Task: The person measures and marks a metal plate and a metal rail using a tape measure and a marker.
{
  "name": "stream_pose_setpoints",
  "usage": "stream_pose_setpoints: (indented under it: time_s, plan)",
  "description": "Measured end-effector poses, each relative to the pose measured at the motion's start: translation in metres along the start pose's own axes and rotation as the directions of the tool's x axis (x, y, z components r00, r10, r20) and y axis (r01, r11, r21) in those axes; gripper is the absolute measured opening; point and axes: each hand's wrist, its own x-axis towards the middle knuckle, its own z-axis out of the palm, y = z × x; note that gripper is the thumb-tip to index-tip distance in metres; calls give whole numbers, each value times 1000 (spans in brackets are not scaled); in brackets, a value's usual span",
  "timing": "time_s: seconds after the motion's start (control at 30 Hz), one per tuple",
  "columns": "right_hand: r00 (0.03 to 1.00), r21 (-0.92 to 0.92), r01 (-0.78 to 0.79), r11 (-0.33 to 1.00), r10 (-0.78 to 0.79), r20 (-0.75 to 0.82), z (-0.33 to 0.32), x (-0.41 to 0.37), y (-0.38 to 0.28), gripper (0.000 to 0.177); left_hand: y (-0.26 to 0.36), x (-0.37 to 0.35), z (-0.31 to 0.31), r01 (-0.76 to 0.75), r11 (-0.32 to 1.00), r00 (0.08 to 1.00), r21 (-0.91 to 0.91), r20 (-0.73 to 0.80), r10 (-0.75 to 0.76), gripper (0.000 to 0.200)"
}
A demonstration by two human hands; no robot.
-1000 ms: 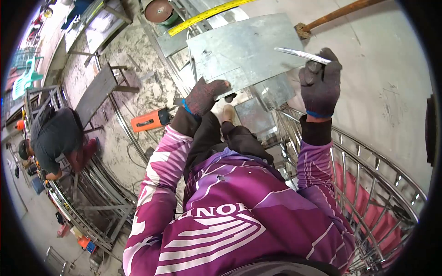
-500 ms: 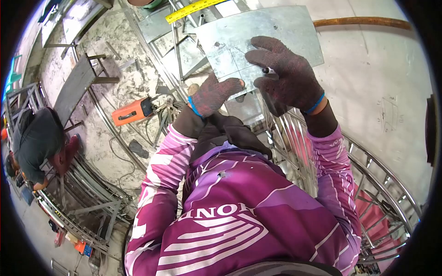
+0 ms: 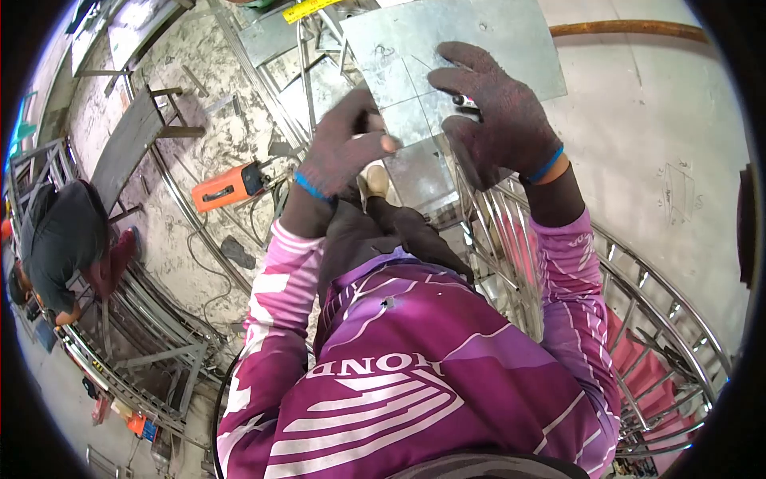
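A thin grey metal sheet (image 3: 511,40) with crossing lines drawn on it lies at the top middle. My right hand (image 3: 503,116), in a dark knit glove, is over its lower right part and holds a dark marker (image 3: 464,100) between thumb and fingers. My left hand (image 3: 347,144), gloved the same way, is just left of the sheet's lower left corner, blurred, with thumb and fingers apart and nothing seen between them. Part of a yellow ruler (image 3: 308,9) shows beyond the sheet's upper left edge.
An orange machine (image 3: 223,188) stands on the floor at left, near a dark bench (image 3: 126,148). Another person (image 3: 64,239) bends over at far left. Curved metal railings (image 3: 662,319) are at lower right. A brown rod (image 3: 630,29) lies at upper right.
My left hand has lifted off the sheet's lower left edge and moved left, its fingers spreading. My right hand still holds the marker, slightly higher in view. The sheet appears higher in view.
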Motion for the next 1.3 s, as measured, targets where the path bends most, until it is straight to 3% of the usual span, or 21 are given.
stream_pose_setpoints:
  time_s: [0.07, 0.1, 0.13, 0.23, 0.4, 0.47, 0.5, 0.6, 0.7, 0.8, 0.9, 0.97, 1.0, 1.1, 1.3]
  plan:
    - [1000, -44, -9, 999, 10, 29, 0, -1, 0, 53, -13, -21, 12, -188, 982, 920, 22, -345, 184, 77]
    - [999, -43, -5, 999, 7, 33, 1, -2, 0, 53, -14, -28, 22, -272, 961, 864, 50, -426, 267, 72]
    - [999, -62, -24, 998, 27, 37, 2, -2, 0, 52, -14, -35, 32, -272, 961, 861, 50, -433, 266, 72]
    - [997, -78, -43, 996, 47, 54, 3, -3, 3, 49, -14, -46, 66, -319, 901, 767, 293, -479, 428, 56]
    - [999, -123, 6, 992, -1, 39, 5, -4, 6, 45, -32, -32, 96, -333, 910, 692, 246, -592, 413, 47]
    - [999, -119, 14, 993, -9, 41, 5, -5, 9, 47, -36, -27, 102, -355, 909, 623, 218, -670, 404, 40]
    - [999, -122, 26, 992, -21, 45, 6, -5, 11, 47, -38, -21, 105, -407, 874, 528, 266, -712, 462, 37]
    - [997, -170, 82, 982, -80, 18, 10, -5, 19, 47, -43, -18, 109, -429, 852, 486, 300, -719, 498, 38]
    - [994, -156, 110, 982, -110, 6, 8, -6, 18, 46, -35, -23, 112, -404, 875, 528, 265, -714, 460, 37]
    - [999, -166, 49, 985, -46, 21, 7, -8, 11, 44, -38, -21, 113, -418, 881, 531, 224, -726, 437, 37]
    - [996, -198, 91, 976, -92, 2, 6, -5, 26, 44, -39, -20, 113, -403, 881, 522, 248, -729, 444, 36]
    - [994, 54, 97, 994, -94, -52, 3, -2, 44, 44, -40, -19, 113, -402, 878, 518, 260, -726, 453, 35]
    - [995, 50, 87, 995, -84, -59, 1, -3, 48, 44, -40, -19, 112, -394, 883, 520, 255, -730, 443, 34]
    - [990, -171, 109, 979, -123, -72, 1, -5, 56, 42, -40, -15, 111, -429, 854, 483, 295, -724, 493, 36]
    - [993, -276, 56, 959, -81, -82, 8, -12, 51, 41, -33, -13, 113, -451, 867, 477, 214, -763, 436, 42]
